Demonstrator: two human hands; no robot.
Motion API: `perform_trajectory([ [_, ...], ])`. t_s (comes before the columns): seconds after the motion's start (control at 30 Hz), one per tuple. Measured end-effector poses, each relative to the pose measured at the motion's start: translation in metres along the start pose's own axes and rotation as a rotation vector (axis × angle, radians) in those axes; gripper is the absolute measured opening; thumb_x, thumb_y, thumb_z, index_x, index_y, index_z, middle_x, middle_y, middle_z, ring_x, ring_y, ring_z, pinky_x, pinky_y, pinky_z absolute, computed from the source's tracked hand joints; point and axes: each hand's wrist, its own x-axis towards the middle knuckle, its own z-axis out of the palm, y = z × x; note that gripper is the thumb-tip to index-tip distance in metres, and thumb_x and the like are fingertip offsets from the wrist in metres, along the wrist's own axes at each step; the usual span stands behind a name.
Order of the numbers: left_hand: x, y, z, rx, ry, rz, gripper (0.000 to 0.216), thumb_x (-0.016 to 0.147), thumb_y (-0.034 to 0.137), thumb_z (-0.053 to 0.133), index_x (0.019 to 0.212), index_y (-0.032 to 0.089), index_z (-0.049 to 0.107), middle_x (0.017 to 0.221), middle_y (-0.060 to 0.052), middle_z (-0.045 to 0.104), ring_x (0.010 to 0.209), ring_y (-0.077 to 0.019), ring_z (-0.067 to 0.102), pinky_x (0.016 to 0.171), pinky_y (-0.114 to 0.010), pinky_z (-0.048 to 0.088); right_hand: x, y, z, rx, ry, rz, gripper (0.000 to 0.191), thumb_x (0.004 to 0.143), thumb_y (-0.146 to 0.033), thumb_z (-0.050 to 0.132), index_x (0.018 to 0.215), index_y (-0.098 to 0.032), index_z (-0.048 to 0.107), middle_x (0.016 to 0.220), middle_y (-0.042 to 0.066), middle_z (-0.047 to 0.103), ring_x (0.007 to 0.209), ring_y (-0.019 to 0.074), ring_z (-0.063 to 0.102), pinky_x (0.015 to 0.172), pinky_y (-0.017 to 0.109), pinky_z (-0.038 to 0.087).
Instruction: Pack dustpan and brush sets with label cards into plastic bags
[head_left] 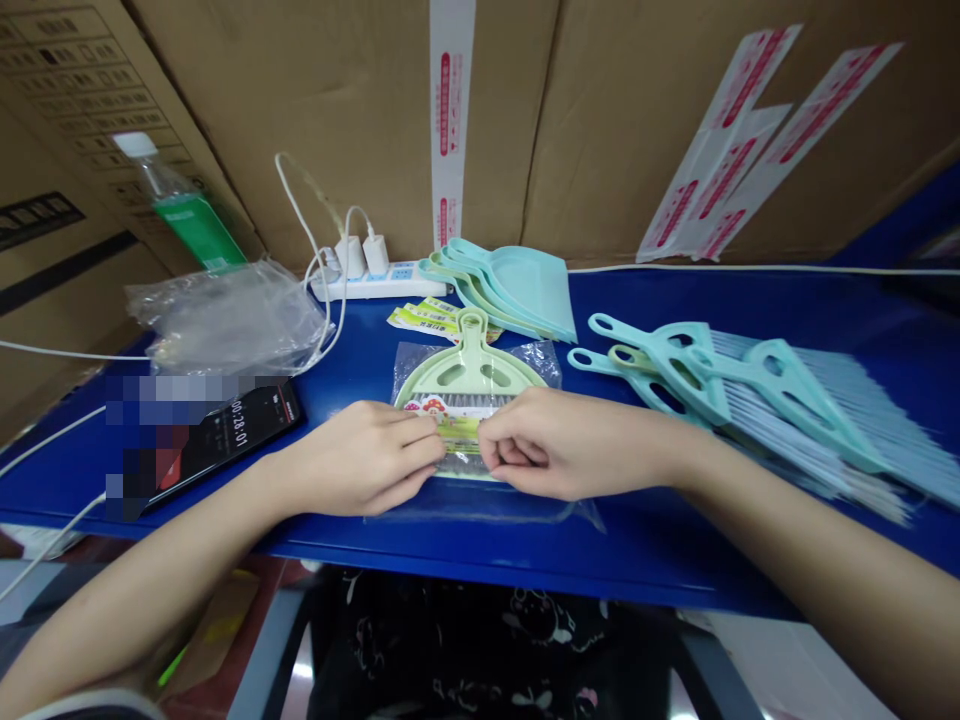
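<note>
A pale green dustpan-and-brush set (471,372) lies in front of me with its handle pointing away, inside a clear plastic bag (541,358). Across the grey bristles runs a printed label card (459,428) with red mushroom pictures. My left hand (371,455) is at the left edge of the card, fingers curled together on the bag. From the right, my right hand (551,440) is closed in a pinch on the bag at the card's other end. Its fingertips are partly hidden, and both hands cover parts of the set.
Stacked blue and green dustpans (529,285) stand behind, next to loose label cards (427,318). Several brushes (787,400) lie at right. At left are a phone (232,440), clear plastic bags (232,315), a bottle (191,225) and a power strip (401,280) with trailing cables.
</note>
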Motion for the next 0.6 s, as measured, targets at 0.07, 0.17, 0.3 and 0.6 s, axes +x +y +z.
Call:
perform_trajectory([
  [0.07, 0.0001, 0.0, 0.0005, 0.008, 0.007, 0.015, 0.028, 0.096, 0.018, 0.035, 0.078, 0.017, 0.056, 0.069, 0.0, 0.059, 0.058, -0.0122, 0.052, 0.056, -0.025, 0.041, 0.0003, -0.0008, 0.0, -0.021, -0.014, 0.025, 0.013, 0.075, -0.005, 0.057, 0.072, -0.016, 0.061, 0.051, -0.009, 0.049, 0.047, 0.0063, 0.045, 0.054, 0.022, 0.034],
  [0.17, 0.0003, 0.0001, -0.0002, 0.004, 0.012, 0.033, 0.029, 0.096, 0.016, 0.035, 0.076, 0.017, 0.056, 0.068, 0.0, 0.059, 0.057, -0.0123, 0.051, 0.054, -0.026, 0.039, 0.0005, -0.0022, -0.0008, 0.02, -0.041, 0.059, 0.011, 0.08, -0.013, 0.06, 0.07, -0.016, 0.061, 0.05, -0.008, 0.051, 0.045, 0.0064, 0.047, 0.054, 0.022, 0.036],
  [0.3, 0.0003, 0.0004, -0.0038, -0.082, -0.02, 0.018, 0.027, 0.093, 0.015, 0.035, 0.076, 0.017, 0.056, 0.069, 0.0, 0.059, 0.057, -0.0124, 0.05, 0.053, -0.026, 0.038, 0.0003, -0.0012, -0.0014, 0.123, -0.086, 0.129, 0.018, 0.086, -0.018, 0.056, 0.069, -0.017, 0.056, 0.046, -0.009, 0.051, 0.041, 0.0069, 0.051, 0.054, 0.022, 0.039],
  [0.6, -0.0017, 0.0006, -0.0086, -0.281, -0.092, -0.056, 0.018, 0.092, 0.027, 0.046, 0.08, 0.018, 0.055, 0.069, 0.0, 0.059, 0.061, -0.0139, 0.053, 0.055, -0.026, 0.039, -0.0037, -0.0084, -0.0035, -0.236, -0.042, 0.322, 0.015, 0.079, -0.025, 0.07, 0.083, -0.019, 0.057, 0.056, -0.007, 0.05, 0.052, 0.012, 0.05, 0.056, 0.026, 0.033],
])
